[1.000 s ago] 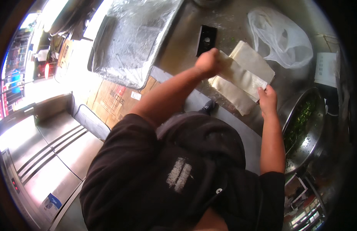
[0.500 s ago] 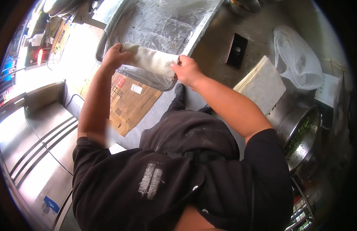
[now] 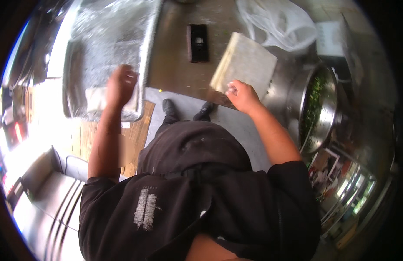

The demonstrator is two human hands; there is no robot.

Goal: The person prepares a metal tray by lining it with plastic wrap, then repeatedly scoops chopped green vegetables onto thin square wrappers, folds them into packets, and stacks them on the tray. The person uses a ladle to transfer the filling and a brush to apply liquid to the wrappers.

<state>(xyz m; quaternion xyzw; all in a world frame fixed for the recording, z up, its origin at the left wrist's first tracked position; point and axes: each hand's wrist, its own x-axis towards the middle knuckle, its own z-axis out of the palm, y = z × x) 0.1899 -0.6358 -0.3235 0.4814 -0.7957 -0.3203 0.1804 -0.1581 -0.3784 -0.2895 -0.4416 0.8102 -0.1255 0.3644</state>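
Observation:
A white rolled wrapper (image 3: 96, 99) lies at the near end of the plastic-lined metal tray (image 3: 145, 56) on the left. Just above it is my left hand (image 3: 121, 85), its fingers curled and smeared by motion; its forearm partly covers the roll. On the right, my right hand (image 3: 243, 96) is over the near edge of a stack of pale square wrapper sheets (image 3: 252, 56). Its thumb and forefinger are bent with a small gap between them, and no sheet is visibly lifted. Whether the fingertips touch the stack I cannot tell.
A dark phone (image 3: 198, 43) lies on the metal table (image 3: 173, 65) between tray and stack. Behind the stack is a white plastic bag (image 3: 281, 24). At the right stands a steel bowl (image 3: 325, 124) with chopped greens (image 3: 314, 100). A cardboard box (image 3: 140, 139) sits below the tray.
Both hands held the rolled wrapper by its ends; now it lies in the tray, let go. My right hand has moved to the wrapper stack. The whole view has turned rightward.

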